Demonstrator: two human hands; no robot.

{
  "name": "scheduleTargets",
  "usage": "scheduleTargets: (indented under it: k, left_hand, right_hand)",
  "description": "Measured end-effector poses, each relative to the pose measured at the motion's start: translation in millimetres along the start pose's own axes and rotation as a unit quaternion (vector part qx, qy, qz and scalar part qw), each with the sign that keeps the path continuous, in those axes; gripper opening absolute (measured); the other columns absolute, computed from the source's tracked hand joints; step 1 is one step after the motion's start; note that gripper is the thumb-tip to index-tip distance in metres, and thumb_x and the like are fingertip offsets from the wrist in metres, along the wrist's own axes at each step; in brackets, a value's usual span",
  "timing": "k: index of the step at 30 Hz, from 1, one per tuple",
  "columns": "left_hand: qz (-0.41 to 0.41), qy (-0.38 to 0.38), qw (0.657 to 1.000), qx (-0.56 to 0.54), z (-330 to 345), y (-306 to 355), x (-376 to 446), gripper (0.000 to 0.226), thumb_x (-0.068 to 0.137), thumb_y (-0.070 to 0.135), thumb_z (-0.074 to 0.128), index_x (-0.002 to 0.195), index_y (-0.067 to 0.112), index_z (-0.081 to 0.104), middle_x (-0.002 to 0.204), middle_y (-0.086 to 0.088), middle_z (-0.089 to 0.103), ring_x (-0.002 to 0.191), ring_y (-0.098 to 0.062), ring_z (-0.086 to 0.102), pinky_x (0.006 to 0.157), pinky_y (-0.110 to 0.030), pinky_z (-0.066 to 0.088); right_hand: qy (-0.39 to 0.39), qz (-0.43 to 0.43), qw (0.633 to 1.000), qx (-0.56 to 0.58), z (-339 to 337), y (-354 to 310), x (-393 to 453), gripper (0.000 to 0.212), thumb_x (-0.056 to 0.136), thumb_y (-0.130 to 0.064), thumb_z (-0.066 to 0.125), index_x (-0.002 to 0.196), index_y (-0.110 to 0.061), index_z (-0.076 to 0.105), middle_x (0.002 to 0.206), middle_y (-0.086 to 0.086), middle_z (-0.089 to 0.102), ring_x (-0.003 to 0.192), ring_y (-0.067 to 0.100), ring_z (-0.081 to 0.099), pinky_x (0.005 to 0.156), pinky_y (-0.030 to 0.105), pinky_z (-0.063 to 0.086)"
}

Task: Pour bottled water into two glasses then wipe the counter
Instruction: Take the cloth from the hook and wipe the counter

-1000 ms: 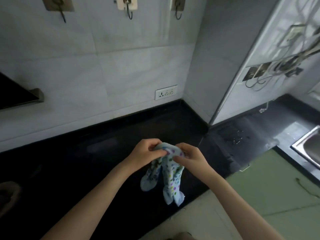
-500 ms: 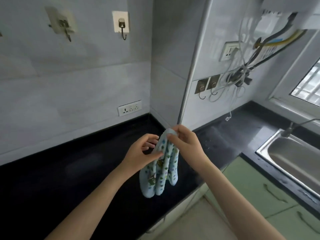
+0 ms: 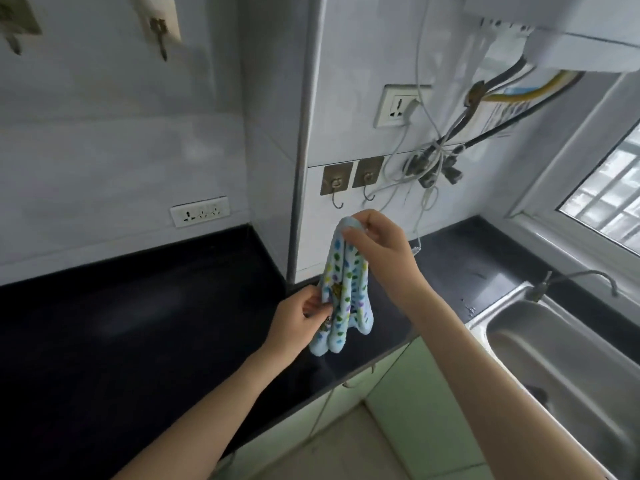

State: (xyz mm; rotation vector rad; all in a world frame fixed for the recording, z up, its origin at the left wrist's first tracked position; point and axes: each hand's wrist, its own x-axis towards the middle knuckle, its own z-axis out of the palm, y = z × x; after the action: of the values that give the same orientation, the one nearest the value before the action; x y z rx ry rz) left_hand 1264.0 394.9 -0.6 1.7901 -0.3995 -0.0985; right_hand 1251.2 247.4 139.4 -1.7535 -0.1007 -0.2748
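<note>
Now | cloth hangs from right hand | left hand pinches side

The cloth hangs above the counter, sink to its right.

Home kitchen. Black stone counter running along tiled wall and turning corner toward stainless sink with tap. Pale green cabinet fronts sitting under counter. Wall sockets showing above worktop; adhesive hooks sticking to tiles. White appliance hanging at upper right, hoses and cables trailing beneath. Barred window letting in daylight beside sink.
</note>
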Motion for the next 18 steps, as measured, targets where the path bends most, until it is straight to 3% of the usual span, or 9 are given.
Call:
scheduleTargets:
  k: [6, 9, 12, 14, 16, 18]
  left_hand:
    - [0.007, -0.009, 1.000, 0.024, 23, -12, 42, 0.008, 0.086, 0.019, 0.068, 0.088, 0.011, 0.066, 0.074, 0.003, 0.069, 0.074, -0.009, 0.067, 0.070, -0.028, 0.055]
    - [0.002, -0.038, 0.999, 0.025, 20, -21, 63, 0.002, 0.085, 0.017, 0.069, 0.086, 0.017, 0.068, 0.076, 0.005, 0.071, 0.075, -0.007, 0.068, 0.071, -0.025, 0.055]
    - [-0.011, -0.066, 0.998, 0.022, 17, -23, 83, 0.018, 0.084, 0.015, 0.068, 0.079, 0.032, 0.066, 0.075, 0.009, 0.071, 0.074, -0.004, 0.068, 0.067, -0.016, 0.052]
    - [-0.018, -0.087, 0.996, 0.023, 13, -22, 92, 0.016, 0.084, 0.022, 0.067, 0.078, 0.037, 0.063, 0.077, 0.011, 0.071, 0.074, -0.002, 0.067, 0.065, -0.012, 0.048]
    - [-0.026, -0.111, 0.993, 0.033, 8, -20, 102, 0.006, 0.082, 0.037, 0.063, 0.088, 0.038, 0.061, 0.083, 0.013, 0.071, 0.079, -0.001, 0.067, 0.068, -0.012, 0.049]
    - [-0.021, -0.113, 0.993, 0.040, 1, -17, 114, 0.015, 0.085, 0.045, 0.057, 0.099, 0.040, 0.057, 0.088, 0.014, 0.070, 0.083, 0.000, 0.067, 0.071, -0.011, 0.048]
  right_hand:
    - [0.036, 0.020, 0.999, 0.011, -28, 29, 31, 0.008, 0.093, -0.010, 0.062, 0.085, -0.014, 0.063, 0.072, -0.014, 0.064, 0.070, 0.000, 0.062, 0.062, 0.013, 0.048]
    - [0.052, 0.039, 0.998, 0.012, -35, 43, 47, 0.012, 0.092, -0.013, 0.063, 0.083, -0.020, 0.065, 0.072, -0.011, 0.065, 0.070, 0.003, 0.062, 0.062, 0.015, 0.050]
    - [0.055, 0.061, 0.996, 0.022, -38, 54, 64, 0.021, 0.092, -0.014, 0.063, 0.076, -0.028, 0.065, 0.071, -0.011, 0.065, 0.069, 0.003, 0.063, 0.061, 0.016, 0.050]
    - [0.046, 0.063, 0.997, 0.026, -41, 61, 74, 0.024, 0.092, -0.013, 0.063, 0.075, -0.030, 0.065, 0.074, -0.008, 0.065, 0.071, 0.006, 0.063, 0.065, 0.018, 0.052]
    - [0.019, 0.060, 0.998, 0.023, -43, 68, 84, 0.015, 0.092, -0.015, 0.063, 0.080, -0.024, 0.064, 0.078, 0.002, 0.063, 0.075, 0.011, 0.063, 0.068, 0.022, 0.052]
    - [-0.020, 0.057, 0.998, 0.011, -46, 76, 95, 0.004, 0.092, -0.017, 0.061, 0.088, -0.015, 0.062, 0.083, 0.014, 0.060, 0.077, 0.014, 0.062, 0.069, 0.023, 0.051]
